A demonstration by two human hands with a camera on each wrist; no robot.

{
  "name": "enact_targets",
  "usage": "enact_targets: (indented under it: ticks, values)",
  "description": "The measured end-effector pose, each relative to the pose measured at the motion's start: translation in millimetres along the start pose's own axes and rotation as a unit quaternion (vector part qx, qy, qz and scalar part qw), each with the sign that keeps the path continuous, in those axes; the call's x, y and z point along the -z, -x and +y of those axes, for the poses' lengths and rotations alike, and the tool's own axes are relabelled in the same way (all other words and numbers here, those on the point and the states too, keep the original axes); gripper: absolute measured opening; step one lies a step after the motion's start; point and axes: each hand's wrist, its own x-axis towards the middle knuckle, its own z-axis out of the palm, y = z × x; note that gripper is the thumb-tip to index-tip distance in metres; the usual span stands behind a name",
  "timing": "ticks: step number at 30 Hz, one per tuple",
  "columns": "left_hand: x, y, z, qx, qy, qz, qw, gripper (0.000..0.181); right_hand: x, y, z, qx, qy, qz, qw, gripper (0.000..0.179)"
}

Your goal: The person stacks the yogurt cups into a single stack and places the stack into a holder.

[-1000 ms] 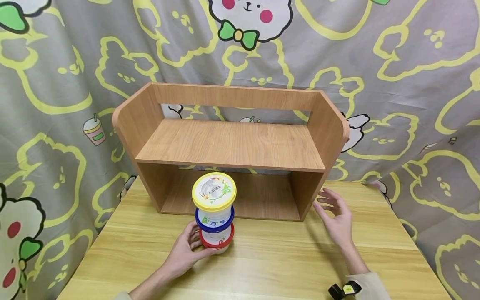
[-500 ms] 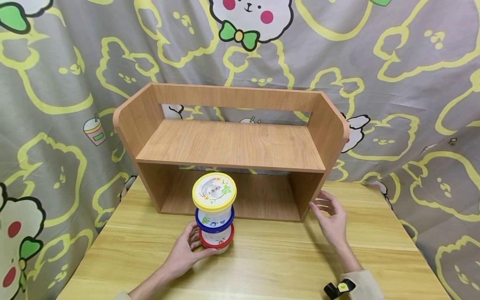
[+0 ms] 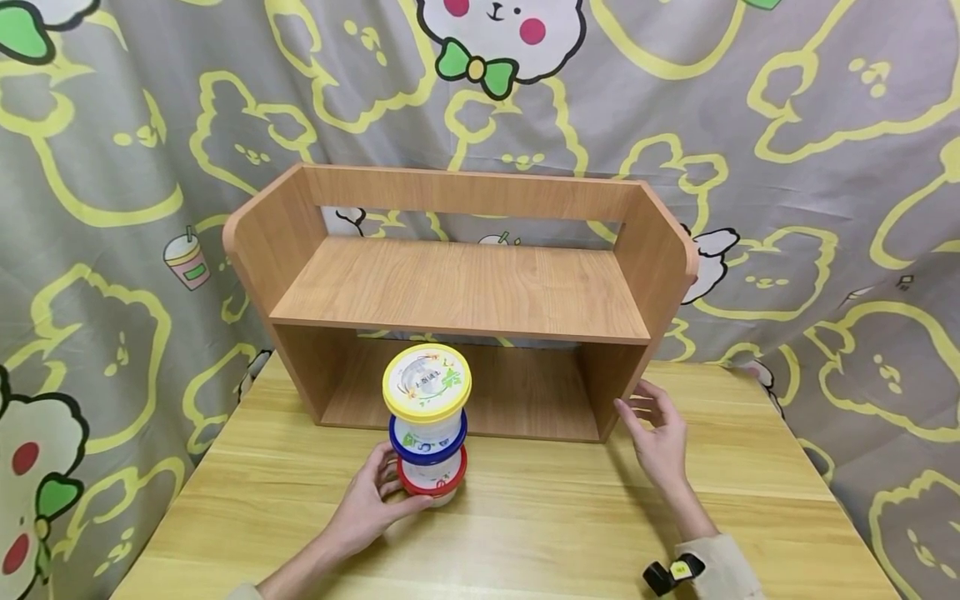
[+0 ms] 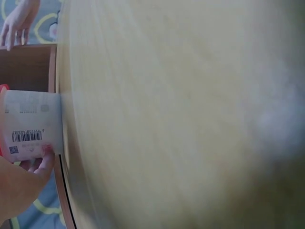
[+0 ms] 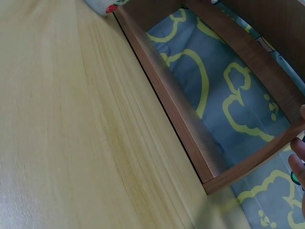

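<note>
In the head view three round tubs stand stacked on the table: one with a yellow lid (image 3: 427, 382) on top, a blue-lidded tub (image 3: 427, 442) in the middle and a red-lidded tub (image 3: 433, 477) at the bottom. My left hand (image 3: 366, 504) holds the bottom tub from the left, thumb across its front. The left wrist view shows a barcode on that tub's white side (image 4: 31, 121). On the right, my right hand (image 3: 662, 437) is at the shelf's right side panel (image 3: 637, 358), thumb by the front edge and fingers loosely bent along the outer face.
A two-level wooden shelf (image 3: 465, 287) stands behind the tubs on the wooden table (image 3: 540, 517). Its open lower compartment lies directly behind the stack. A grey patterned curtain (image 3: 810, 167) hangs behind and at both sides. A black strap device (image 3: 673, 573) sits on the right wrist.
My right hand has moved left, in to the shelf's right side panel. The left hand and the stacked tubs have stayed in place.
</note>
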Motion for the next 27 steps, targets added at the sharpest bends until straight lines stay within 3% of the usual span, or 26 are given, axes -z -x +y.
enact_targets:
  ticks: [9, 27]
  values:
    - [0.7, -0.7, 1.9, 0.008, 0.004, -0.003, 1.0, 0.088, 2.7, -1.9, 23.5, -0.005, 0.006, 0.002, 1.0, 0.04]
    - [1.3, -4.2, 2.6, 0.021, 0.002, 0.002, 0.9998, 0.092, 2.3, -0.7, 24.9, -0.003, -0.006, 0.002, 1.0, 0.04]
